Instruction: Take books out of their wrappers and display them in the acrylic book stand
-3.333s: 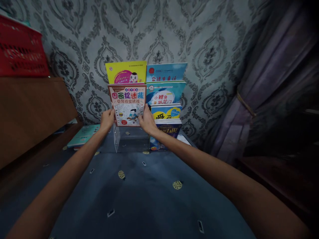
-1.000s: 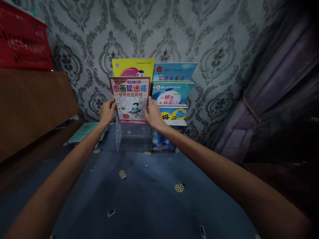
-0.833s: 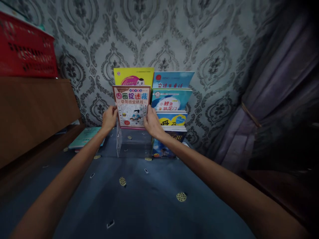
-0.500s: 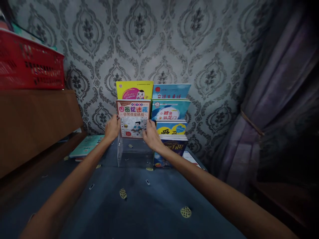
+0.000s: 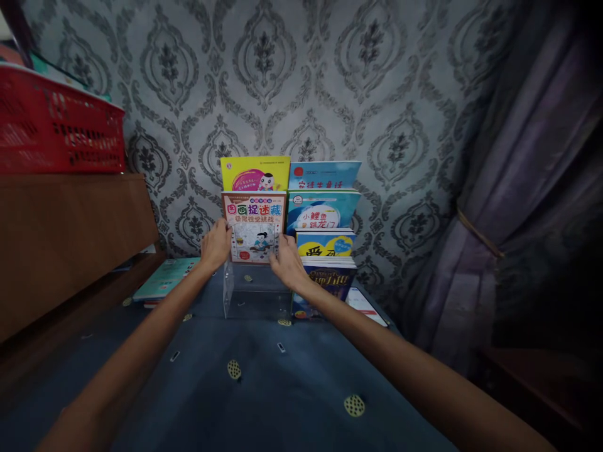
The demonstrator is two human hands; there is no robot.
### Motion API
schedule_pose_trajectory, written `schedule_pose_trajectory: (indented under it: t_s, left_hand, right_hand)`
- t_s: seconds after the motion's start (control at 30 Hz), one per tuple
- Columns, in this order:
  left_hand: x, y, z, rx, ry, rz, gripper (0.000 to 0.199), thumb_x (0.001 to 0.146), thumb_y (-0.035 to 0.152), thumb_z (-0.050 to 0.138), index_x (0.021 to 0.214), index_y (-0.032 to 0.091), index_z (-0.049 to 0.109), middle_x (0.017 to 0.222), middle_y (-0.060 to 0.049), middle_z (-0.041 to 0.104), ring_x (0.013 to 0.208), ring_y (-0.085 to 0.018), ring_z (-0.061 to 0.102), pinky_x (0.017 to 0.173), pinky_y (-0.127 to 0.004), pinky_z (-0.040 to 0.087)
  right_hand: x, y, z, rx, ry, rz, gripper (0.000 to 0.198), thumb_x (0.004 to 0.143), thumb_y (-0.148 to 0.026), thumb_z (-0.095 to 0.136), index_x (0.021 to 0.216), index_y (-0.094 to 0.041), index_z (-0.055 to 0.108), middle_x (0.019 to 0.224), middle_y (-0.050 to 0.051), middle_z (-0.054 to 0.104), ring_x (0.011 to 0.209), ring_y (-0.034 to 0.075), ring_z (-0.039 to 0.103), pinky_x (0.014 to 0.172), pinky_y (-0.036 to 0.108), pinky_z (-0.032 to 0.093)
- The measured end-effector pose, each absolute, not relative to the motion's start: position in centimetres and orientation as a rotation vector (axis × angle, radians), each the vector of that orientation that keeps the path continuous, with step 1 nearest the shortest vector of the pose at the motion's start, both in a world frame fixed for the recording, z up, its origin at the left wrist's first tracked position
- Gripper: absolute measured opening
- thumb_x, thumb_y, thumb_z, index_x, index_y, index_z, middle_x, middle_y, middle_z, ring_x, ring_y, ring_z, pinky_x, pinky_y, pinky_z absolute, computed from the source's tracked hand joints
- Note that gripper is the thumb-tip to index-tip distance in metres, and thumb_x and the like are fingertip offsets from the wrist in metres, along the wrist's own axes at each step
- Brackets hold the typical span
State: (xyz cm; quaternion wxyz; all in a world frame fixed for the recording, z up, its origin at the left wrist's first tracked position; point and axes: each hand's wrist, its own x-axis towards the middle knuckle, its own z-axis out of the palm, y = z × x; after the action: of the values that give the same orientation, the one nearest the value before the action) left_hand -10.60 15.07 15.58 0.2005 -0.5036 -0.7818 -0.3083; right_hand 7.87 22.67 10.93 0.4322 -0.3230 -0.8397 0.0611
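Observation:
A picture book [image 5: 257,229] with a brown-bordered cover stands upright in a clear stepped book stand [image 5: 257,301]. My left hand [image 5: 217,243] is closed at the book's left edge, and my right hand [image 5: 287,258] is closed at its lower right edge, the thumb in front. Behind it rises a yellow book [image 5: 254,165]. Beside them, to the right, stand several books in tiers: a light blue one [image 5: 325,171], a teal one [image 5: 346,207], a yellow-and-blue one [image 5: 320,246] and a dark blue one [image 5: 330,282]. Below the picture book, the stand's front steps show bare.
A teal book [image 5: 164,280] lies flat on the blue patterned cloth [image 5: 188,389] at left. A phone-like white screen [image 5: 367,307] lies behind the right tier. A red basket [image 5: 66,125] sits on a wooden headboard [image 5: 70,232]. A purple curtain [image 5: 461,276] hangs at right.
The view has tilted slightly, so everything sits a little lower. Both hands stay at the picture book's edges, and the book keeps about the same place in the stand.

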Motion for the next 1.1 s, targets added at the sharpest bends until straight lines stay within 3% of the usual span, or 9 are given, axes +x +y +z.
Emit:
schedule_pose_trajectory:
  t_s: [0.3, 0.53, 0.77, 1.1]
  left_hand:
    - [-11.9, 16.0, 15.1, -1.475, -2.077, -1.059, 0.016, 0.097, 0.031, 0.045, 0.103, 0.02, 0.056, 0.111, -0.016, 0.068, 0.101, -0.033, 0.066, 0.082, -0.041, 0.049]
    - [-13.4, 17.3, 15.5, -1.558, -1.939, -1.276, 0.015, 0.09, 0.033, 0.05, 0.095, 0.02, 0.056, 0.101, -0.012, 0.066, 0.101, -0.029, 0.063, 0.091, -0.042, 0.049]
    - [-14.5, 18.5, 15.6, -1.646, -1.893, -1.447, 0.021, 0.085, 0.033, 0.052, 0.101, 0.019, 0.054, 0.1, -0.008, 0.071, 0.089, -0.023, 0.066, 0.082, -0.036, 0.054]
    - [-13.7, 17.7, 15.9, -1.574, -1.976, -1.315, 0.019, 0.09, 0.036, 0.05, 0.1, 0.02, 0.055, 0.094, -0.009, 0.069, 0.087, -0.025, 0.064, 0.082, -0.039, 0.052]
  right_hand:
    - [7.9, 22.2, 11.5, -0.902, -2.133, 0.115, 0.051, 0.086, -0.02, 0.051, 0.135, -0.008, 0.048, 0.113, 0.017, 0.055, 0.107, 0.031, 0.053, 0.103, 0.046, 0.045]
    - [7.7, 21.4, 12.5, -0.965, -2.104, 0.185, 0.055, 0.087, -0.023, 0.051, 0.138, -0.005, 0.042, 0.118, 0.019, 0.054, 0.114, 0.032, 0.053, 0.105, 0.045, 0.044]
    - [7.0, 22.2, 12.6, -1.001, -2.081, 0.231, 0.062, 0.087, -0.022, 0.051, 0.144, -0.002, 0.038, 0.123, 0.021, 0.055, 0.119, 0.032, 0.053, 0.107, 0.043, 0.044]
    - [6.1, 23.0, 11.1, -0.948, -2.073, 0.237, 0.065, 0.087, -0.021, 0.05, 0.148, -0.004, 0.037, 0.126, 0.022, 0.056, 0.119, 0.034, 0.054, 0.105, 0.047, 0.045]
